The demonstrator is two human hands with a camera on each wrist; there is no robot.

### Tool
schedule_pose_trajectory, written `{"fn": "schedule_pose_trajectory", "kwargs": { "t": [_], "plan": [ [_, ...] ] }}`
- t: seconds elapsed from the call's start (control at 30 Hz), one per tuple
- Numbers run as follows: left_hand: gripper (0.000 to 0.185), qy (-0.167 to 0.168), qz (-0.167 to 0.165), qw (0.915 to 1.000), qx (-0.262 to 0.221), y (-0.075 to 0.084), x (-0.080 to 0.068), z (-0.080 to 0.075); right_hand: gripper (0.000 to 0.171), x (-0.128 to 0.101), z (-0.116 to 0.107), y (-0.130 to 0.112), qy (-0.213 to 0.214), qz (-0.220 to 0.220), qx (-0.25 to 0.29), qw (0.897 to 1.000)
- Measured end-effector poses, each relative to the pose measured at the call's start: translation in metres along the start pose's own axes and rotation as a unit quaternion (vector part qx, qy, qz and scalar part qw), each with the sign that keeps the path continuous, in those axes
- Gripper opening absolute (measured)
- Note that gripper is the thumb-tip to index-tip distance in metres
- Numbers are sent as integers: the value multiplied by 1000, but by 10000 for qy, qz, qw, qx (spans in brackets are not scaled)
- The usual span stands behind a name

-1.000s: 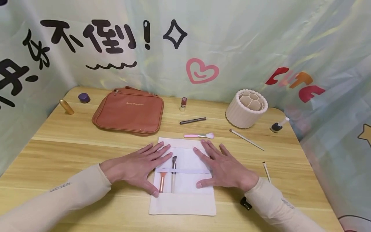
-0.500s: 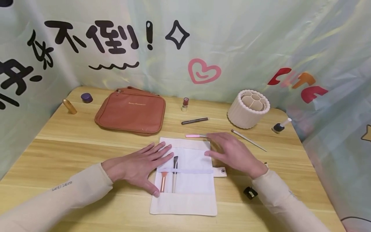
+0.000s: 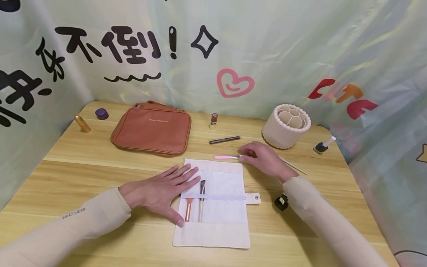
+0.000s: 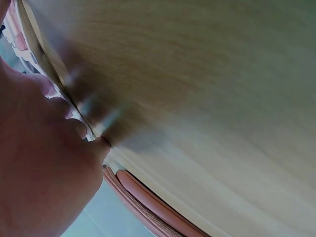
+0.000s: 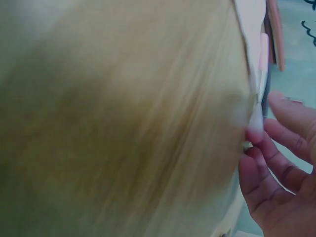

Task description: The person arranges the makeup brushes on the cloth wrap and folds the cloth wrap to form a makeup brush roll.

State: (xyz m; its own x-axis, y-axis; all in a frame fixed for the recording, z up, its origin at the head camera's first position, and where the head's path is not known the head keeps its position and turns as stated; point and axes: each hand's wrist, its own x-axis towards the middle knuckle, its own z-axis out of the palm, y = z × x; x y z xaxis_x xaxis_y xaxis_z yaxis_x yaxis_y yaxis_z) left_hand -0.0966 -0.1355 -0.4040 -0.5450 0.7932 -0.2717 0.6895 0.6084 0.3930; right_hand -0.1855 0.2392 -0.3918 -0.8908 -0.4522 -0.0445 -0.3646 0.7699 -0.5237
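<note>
The left hand (image 3: 158, 193) lies flat on the roll (image 3: 213, 207) while right fingers (image 3: 245, 157) pinch the pink brush (image 3: 224, 157) at the roll's far edge; that thin grip might slip.

Even, soft light fills the head view, sharp, with faint shadows under the arms. Both wrist views are dim and badly smeared, perhaps by motion; the tabletop (image 4: 207, 89) shows only blurred grain.
</note>
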Motion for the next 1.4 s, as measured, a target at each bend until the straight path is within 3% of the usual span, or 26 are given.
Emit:
{"fn": "schedule_pose_trajectory", "kwargs": {
  "t": [0.27,0.47,0.67,0.77,0.9,1.13,1.4],
  "plan": [
    [127,-35,-11,10000,3,-1,1,0,4,7,4,5,-150,140,-214,9996],
    [127,-55,-33,10000,-39,-1,0,1,5,6,4,4,-218,74,-151,9996],
    [127,-56,-41,10000,-15,-1,0,1,7,5,2,-1,135,44,740,9972],
    [127,-53,-54,10000,-12,-1,0,1,9,5,1,-6,447,-42,1232,9914],
    [127,-40,-47,10000,9,-2,0,1,16,4,0,-14,543,-39,1864,9810],
    [127,-10,-34,10000,34,-2,0,1,27,5,4,-30,-122,150,2914,9564],
    [126,-59,-52,10000,-19,-1,0,0,20,4,18,-36,-798,-195,2309,9695]
  ]
}}
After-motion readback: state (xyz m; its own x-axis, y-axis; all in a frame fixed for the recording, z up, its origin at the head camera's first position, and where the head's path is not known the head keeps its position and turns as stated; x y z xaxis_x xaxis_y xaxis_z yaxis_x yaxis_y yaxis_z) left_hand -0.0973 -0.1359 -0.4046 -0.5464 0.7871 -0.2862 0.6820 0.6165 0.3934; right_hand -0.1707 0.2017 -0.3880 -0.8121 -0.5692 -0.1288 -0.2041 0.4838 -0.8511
